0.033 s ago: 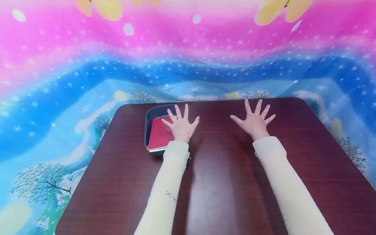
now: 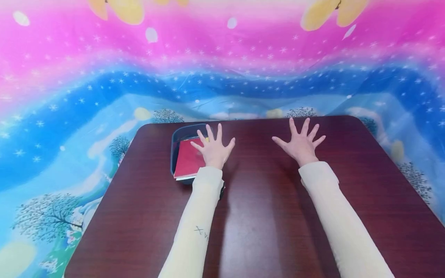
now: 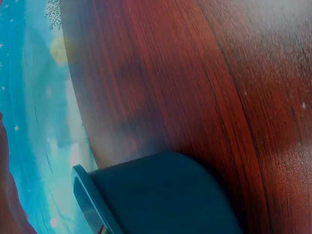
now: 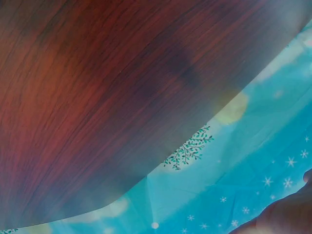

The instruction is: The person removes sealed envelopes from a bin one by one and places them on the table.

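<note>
Holding our left hand and right hand wide, empty, we are perhaps risking, by careless lowering, bumping the far-left book.

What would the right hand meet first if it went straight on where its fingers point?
Most likely the cloth beyond the table; nothing else shows ahead of the right hand, though its height above the table is hard to judge.
</note>
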`<state>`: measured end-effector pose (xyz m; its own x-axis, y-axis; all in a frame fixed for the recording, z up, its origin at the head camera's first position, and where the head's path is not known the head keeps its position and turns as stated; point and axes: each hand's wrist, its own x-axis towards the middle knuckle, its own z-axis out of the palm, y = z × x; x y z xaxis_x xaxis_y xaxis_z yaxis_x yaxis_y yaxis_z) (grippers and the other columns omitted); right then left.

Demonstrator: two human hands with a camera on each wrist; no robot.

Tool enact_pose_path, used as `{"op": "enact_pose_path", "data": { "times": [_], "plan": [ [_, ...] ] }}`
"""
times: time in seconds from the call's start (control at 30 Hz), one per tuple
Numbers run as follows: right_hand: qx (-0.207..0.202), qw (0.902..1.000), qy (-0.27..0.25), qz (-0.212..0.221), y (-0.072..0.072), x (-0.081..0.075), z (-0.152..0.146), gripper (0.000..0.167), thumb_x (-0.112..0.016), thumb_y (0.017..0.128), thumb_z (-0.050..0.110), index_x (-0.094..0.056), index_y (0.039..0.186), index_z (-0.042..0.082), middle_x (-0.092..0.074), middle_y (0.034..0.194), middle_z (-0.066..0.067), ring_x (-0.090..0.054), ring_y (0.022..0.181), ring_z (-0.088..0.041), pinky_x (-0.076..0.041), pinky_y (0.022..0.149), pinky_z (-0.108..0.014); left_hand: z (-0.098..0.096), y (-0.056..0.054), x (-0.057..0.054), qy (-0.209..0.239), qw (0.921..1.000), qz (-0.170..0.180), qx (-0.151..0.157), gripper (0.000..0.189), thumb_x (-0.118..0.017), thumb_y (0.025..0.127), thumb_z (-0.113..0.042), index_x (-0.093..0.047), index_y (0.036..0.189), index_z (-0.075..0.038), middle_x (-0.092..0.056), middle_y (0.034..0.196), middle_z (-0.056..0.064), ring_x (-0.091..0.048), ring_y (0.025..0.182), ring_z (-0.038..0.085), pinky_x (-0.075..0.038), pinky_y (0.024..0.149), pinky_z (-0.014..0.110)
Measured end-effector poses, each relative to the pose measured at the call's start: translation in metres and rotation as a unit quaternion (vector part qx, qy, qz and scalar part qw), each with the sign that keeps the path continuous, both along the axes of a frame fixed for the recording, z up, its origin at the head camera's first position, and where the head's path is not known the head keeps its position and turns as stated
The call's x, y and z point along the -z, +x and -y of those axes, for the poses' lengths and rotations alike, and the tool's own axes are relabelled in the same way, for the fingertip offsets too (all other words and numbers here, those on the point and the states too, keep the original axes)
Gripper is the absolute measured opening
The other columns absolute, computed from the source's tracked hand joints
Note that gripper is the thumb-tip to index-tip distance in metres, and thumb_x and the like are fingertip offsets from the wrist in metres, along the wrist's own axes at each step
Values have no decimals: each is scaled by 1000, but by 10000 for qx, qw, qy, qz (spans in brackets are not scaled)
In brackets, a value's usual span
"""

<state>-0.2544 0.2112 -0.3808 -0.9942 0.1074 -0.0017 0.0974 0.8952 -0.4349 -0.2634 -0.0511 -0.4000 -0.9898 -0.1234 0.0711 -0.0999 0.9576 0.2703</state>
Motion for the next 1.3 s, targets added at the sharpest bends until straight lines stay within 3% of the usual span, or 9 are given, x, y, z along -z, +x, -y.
{"op": "enact_pose_path", "data": {
  "times": [0.3,0.43,0.6,0.73,0.87,1.0,1.13,1.3],
  "plan": [
    [97,9999,-81,38,1,3,-2,98,-46,84,72,4,154,25,21,155,-29,27,136,-56,14,99,-78,5,1,2,313,9992,231,23,78,-37,91,-64,-3,154,-33,-3,163,11,3,147,45,-5,109,73],
    [45,10000,31,-59,0,7,4,95,-46,86,70,-3,155,20,11,155,-32,18,139,-57,9,103,-76,13,0,2,356,9991,204,-37,77,-36,91,-63,-5,154,-31,-5,162,12,1,147,46,-5,110,72],
    [-249,9994,250,-60,-3,17,23,89,-42,89,67,-18,152,9,-9,153,-36,-5,141,-56,-7,111,-69,30,-3,-3,317,9992,71,-222,75,-32,93,-63,-10,154,-27,-12,161,14,-3,147,45,-5,113,67],
    [-575,9978,313,32,-4,29,45,78,-39,94,61,-38,142,0,-38,141,-33,-35,130,-51,-29,107,-60,47,-4,-5,368,9983,-88,-434,74,-31,94,-61,-16,154,-22,-20,159,18,-9,147,45,-7,115,62],
    [-779,9966,-102,243,-2,41,73,61,-40,98,50,-55,126,-2,-61,123,-24,-58,111,-41,-45,94,-52,67,-3,-3,559,9934,-598,-801,68,-38,96,-51,-26,150,-11,-33,151,24,-22,143,45,-16,115,59],
    [-1058,9918,-599,396,0,54,111,47,-45,99,40,-62,118,1,-67,115,-18,-64,105,-34,-48,92,-47,93,5,3,537,9839,-1039,-1352,54,-50,96,-32,-38,138,0,-48,133,28,-41,128,45,-32,106,56],
    [-1188,9866,-1043,407,2,63,147,41,-44,100,38,-65,103,3,-70,90,-13,-64,86,-27,-49,85,-42,119,15,10,612,9796,-789,-1746,41,-48,98,-22,-44,128,5,-53,122,29,-50,115,44,-42,97,53],
    [-697,9747,-2071,472,6,65,173,45,-39,101,42,-62,86,5,-62,64,-6,-58,60,-19,-48,74,-33,137,23,20,939,9830,-194,-1568,39,-38,102,-25,-47,126,5,-52,120,30,-53,113,45,-47,92,55]
  ]
}}
